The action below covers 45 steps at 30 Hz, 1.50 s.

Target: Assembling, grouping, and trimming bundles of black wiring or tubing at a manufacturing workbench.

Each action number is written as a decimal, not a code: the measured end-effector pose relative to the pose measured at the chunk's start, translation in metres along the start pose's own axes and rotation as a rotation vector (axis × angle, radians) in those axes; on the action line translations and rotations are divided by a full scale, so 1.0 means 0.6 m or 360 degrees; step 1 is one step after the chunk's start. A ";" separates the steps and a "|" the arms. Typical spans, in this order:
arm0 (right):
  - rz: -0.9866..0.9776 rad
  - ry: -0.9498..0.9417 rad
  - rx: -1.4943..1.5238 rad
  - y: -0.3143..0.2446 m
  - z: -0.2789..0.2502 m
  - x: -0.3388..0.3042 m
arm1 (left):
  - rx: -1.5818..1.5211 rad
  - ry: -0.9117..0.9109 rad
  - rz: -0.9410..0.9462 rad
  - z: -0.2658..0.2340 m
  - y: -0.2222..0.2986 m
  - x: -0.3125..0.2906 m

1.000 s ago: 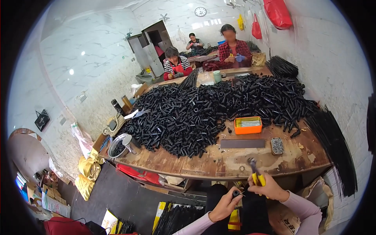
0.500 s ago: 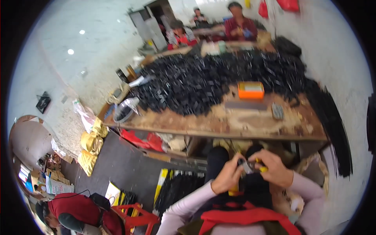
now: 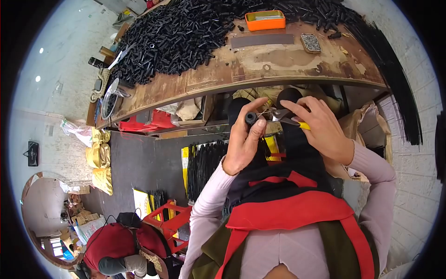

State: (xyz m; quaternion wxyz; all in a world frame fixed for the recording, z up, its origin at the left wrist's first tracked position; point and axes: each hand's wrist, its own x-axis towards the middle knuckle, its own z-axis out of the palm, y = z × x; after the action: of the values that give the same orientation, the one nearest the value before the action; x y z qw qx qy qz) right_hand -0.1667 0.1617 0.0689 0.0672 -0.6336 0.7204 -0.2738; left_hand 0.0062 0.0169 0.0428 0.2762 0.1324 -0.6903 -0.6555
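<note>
In my left hand (image 3: 242,139) is a short black tube (image 3: 251,118), its round open end pinched between thumb and fingers. My right hand (image 3: 320,128) grips a pair of pliers (image 3: 282,115) with yellow handles. The metal jaws point toward the tube, and thin pale strands or pins show between the two; exactly what the jaws touch is too small to tell. Both hands are over my lap, just below the front edge of the wooden table (image 3: 209,74). A large pile of similar black tubes (image 3: 172,39) covers its far left part.
On the table are an orange box (image 3: 265,26), a grey flat strip (image 3: 262,41) and a small tin of metal bits (image 3: 311,43). Long black rods (image 3: 397,86) hang off its right end. Black bundles (image 3: 204,160) lie on the floor. A person (image 3: 111,246) bends near a red stool (image 3: 173,223).
My view has tipped downward, so the people beyond the table are out of sight. The tube now shows end-on in my left hand, and the pliers are held close beside it.
</note>
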 end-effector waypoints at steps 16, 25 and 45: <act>-0.0317 0.0117 -0.0206 0.013 -0.003 0.001 | -0.0012 -0.0111 -0.0149 -0.009 0.023 -0.007; 0.0514 -0.1205 0.1029 -0.036 -0.069 -0.004 | -0.0133 -0.0490 -0.0254 -0.020 0.036 -0.022; -0.0519 0.0075 -0.0223 0.030 -0.095 0.004 | -0.0067 -0.0343 -0.0387 0.005 0.029 0.034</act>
State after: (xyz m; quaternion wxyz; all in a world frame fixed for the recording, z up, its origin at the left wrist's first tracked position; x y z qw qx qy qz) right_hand -0.2085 0.1783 0.1089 -0.0392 -0.7386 0.6268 -0.2450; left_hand -0.0086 0.0100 0.0642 0.1219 0.1382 -0.6809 -0.7088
